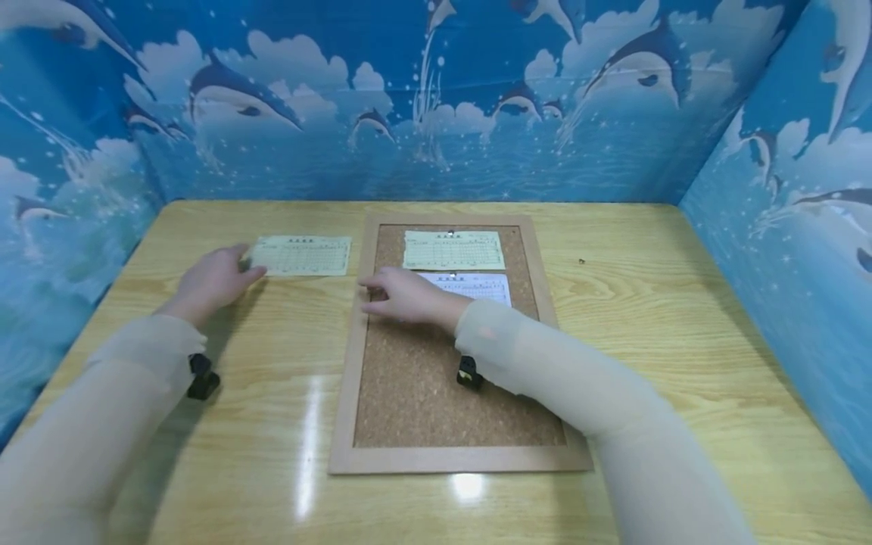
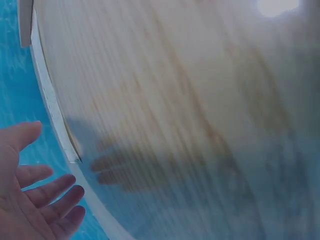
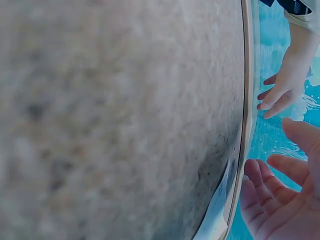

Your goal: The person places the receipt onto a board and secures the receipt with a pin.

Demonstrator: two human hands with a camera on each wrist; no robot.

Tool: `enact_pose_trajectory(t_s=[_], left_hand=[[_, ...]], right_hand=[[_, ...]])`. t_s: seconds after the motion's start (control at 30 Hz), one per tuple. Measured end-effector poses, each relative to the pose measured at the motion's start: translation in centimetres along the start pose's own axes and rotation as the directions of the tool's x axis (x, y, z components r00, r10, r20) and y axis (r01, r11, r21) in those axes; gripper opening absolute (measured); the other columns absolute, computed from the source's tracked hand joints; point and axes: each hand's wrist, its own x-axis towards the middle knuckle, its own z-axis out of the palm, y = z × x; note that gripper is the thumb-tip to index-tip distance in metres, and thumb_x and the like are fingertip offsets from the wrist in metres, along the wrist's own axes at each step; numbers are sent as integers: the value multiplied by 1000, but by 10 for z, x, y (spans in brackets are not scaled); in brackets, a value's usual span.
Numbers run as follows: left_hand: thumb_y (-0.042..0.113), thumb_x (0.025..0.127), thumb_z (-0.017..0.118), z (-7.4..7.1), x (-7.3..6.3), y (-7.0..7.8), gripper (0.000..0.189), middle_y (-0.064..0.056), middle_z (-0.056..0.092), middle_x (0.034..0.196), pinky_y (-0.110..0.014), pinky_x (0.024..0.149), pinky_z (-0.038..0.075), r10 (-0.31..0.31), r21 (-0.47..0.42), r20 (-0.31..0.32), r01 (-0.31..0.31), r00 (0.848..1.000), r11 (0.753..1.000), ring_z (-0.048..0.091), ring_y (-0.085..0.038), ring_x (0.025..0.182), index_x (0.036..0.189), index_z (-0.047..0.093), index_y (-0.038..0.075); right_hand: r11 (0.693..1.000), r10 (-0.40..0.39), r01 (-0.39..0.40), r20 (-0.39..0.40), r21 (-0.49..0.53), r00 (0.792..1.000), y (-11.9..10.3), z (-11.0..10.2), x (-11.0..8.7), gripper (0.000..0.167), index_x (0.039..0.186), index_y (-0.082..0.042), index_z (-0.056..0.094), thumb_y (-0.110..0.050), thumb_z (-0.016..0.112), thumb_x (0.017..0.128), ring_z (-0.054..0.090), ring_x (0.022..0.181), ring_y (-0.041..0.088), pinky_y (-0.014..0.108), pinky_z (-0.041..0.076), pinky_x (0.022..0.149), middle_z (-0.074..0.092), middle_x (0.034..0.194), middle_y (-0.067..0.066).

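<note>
My left hand [image 1: 213, 281] is beside the left end of a pale green printed slip [image 1: 304, 256] lying on the table, its fingers loosely spread. In the left wrist view, that hand [image 2: 42, 200] has nothing between thumb and fingers. Above the left side of a framed corkboard [image 1: 443, 393] hovers my right hand [image 1: 409, 295], thumb and fingers apart and pointing toward the loose slip. The right wrist view shows its palm [image 3: 287, 200] holding nothing. Another green slip [image 1: 453, 256] is pinned at the board's top. Below it a whitish slip [image 1: 477, 285] is partly covered by the right hand.
On the table [image 1: 633, 318], right of the board, lies a tiny dark object [image 1: 581, 261], too small to identify. Blue dolphin-print cloth [image 1: 327, 166] encloses the back and sides. The board's wooden frame [image 1: 463, 459] forms a border around the cork.
</note>
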Motion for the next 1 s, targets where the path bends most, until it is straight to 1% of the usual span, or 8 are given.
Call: enact_pose_trajectory(t_s=[0.03, 0.1, 0.2, 0.33, 0.53, 0.7, 0.87, 1.0], left_hand=[[44, 95, 47, 0, 1, -1, 76, -37, 42, 127, -62, 93, 32, -1, 1, 1, 1, 1000, 1000, 47, -50, 105, 141, 22, -13], [41, 95, 49, 2, 5, -3, 75, -36, 45, 125, -62, 92, 33, -6, 1, 1, 6, 1000, 1000, 49, -49, 104, 139, 24, -14], [39, 95, 51, 3, 10, -6, 73, -37, 44, 125, -61, 92, 33, -17, -7, 2, 17, 1000, 1000, 46, -50, 108, 138, 26, -15], [39, 94, 52, 4, 17, -6, 72, -39, 40, 127, -62, 92, 33, -33, 6, -3, 33, 999, 999, 41, -53, 112, 135, 31, -16], [40, 92, 55, 4, 22, -4, 66, -37, 44, 123, -60, 87, 38, -90, -9, -3, 90, 996, 996, 45, -50, 108, 126, 44, -16], [38, 92, 56, 5, 26, -6, 65, -35, 43, 125, -58, 88, 38, -136, -75, 9, 136, 991, 988, 44, -49, 110, 126, 42, -15], [34, 92, 56, 3, 27, -8, 62, -35, 42, 123, -58, 86, 39, -153, -135, 40, 157, 987, 978, 43, -49, 109, 127, 40, -15], [30, 93, 56, 4, 30, -9, 56, -33, 44, 120, -56, 82, 41, -166, -155, 43, 171, 985, 973, 45, -47, 106, 124, 43, -14]], right_hand=[[1000, 4, -4, 7, 18, 1000, 0, 1, 2, 53, 139, -6, 44, -32, 55, 95, 56, 102, 16, 27, 43, 90, 56, 123, 9], [1000, 4, -5, 18, 26, 1000, -1, 1, 5, 52, 139, -5, 44, -31, 55, 95, 53, 113, 17, 28, 39, 96, 53, 130, 9], [999, 14, -16, 40, 41, 999, -3, 2, 10, 51, 138, -5, 44, -30, 55, 95, 50, 118, 17, 27, 38, 99, 51, 134, 8], [998, 35, -37, 48, 48, 998, -8, 2, 15, 51, 138, -6, 45, -30, 55, 95, 51, 116, 16, 26, 39, 97, 53, 132, 6], [993, 74, -81, 87, 83, 993, -12, 0, 22, 53, 140, -7, 42, -31, 55, 95, 50, 118, 16, 25, 38, 98, 53, 132, 6], [989, 97, -109, 123, 98, 988, -14, -3, 26, 51, 140, -6, 41, -28, 54, 96, 49, 120, 16, 25, 38, 98, 52, 133, 8], [992, 110, -116, 120, 47, 987, -16, -2, 27, 51, 140, -7, 42, -28, 54, 96, 48, 121, 15, 23, 37, 98, 52, 133, 6], [991, 124, -129, 109, 34, 986, -16, -1, 26, 51, 140, -8, 43, -29, 55, 95, 49, 120, 15, 23, 37, 97, 52, 133, 6]])
